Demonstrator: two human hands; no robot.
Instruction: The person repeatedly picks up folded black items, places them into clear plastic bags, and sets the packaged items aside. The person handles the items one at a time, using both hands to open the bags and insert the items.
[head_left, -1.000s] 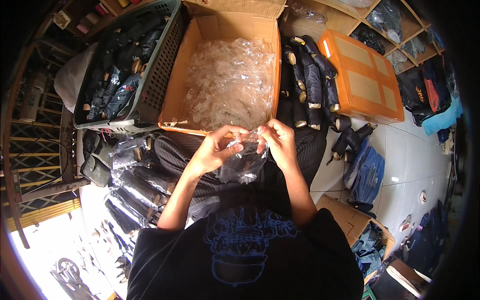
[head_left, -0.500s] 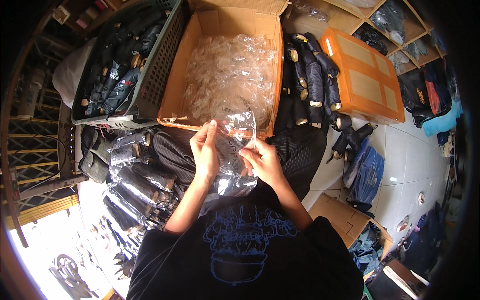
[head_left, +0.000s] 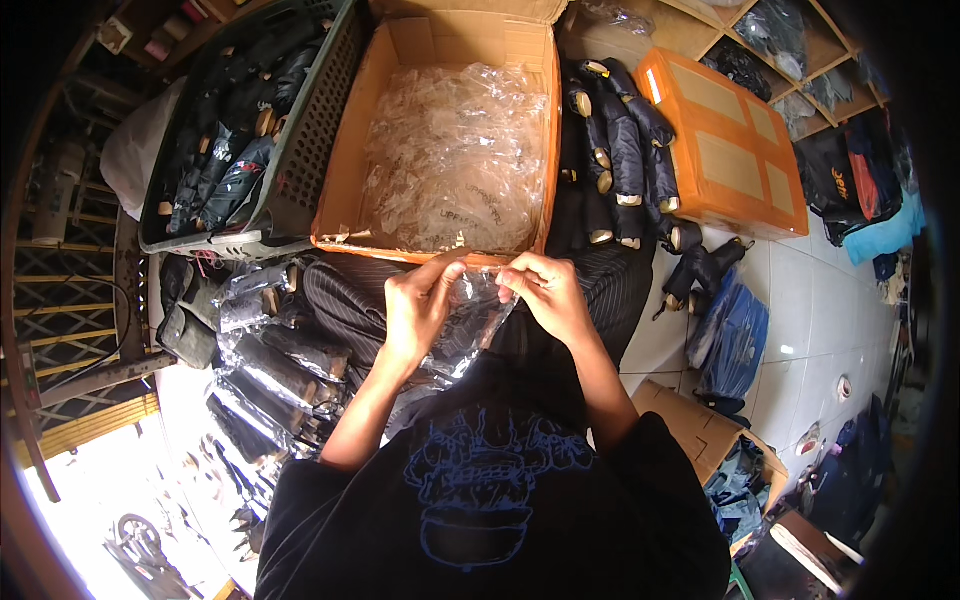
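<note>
Glossy pale tiles point(head_left: 815, 275) cover the floor at right. At the far centre stands a deep open cardboard box point(head_left: 345, 170), matte brown with orange edging; left of it is a dark green basket point(head_left: 318, 130) of rigid plastic, pierced with rows of round holes. Right of the box, a blocky carton point(head_left: 722, 150) is covered in smooth orange, with paler brown rectangles. Dark pinstriped cloth point(head_left: 350, 305) covers the person's legs, just near of the box. Slim dark rolls point(head_left: 626, 150) with pale blunt ends lie between box and carton; more, in shiny film, lie at left as wrapped bundles point(head_left: 268, 375). The left hand point(head_left: 415, 305) and right hand point(head_left: 545, 295) have a narrow grip, each pinching the far end of a thin, crinkled clear bag point(head_left: 466, 318), which hangs over the lap just near of the box.

Half a second ago the bag stood taller, its top overlapping the box's near rim; now it sits lower and more crumpled, and the right fingertips have moved farther up to its far edge.

The box holds a loose heap of clear plastic film point(head_left: 450, 150). The basket holds many dark rolls. A smaller open box point(head_left: 688, 425), near right, contains rumpled dark blue-grey material point(head_left: 738, 495).
</note>
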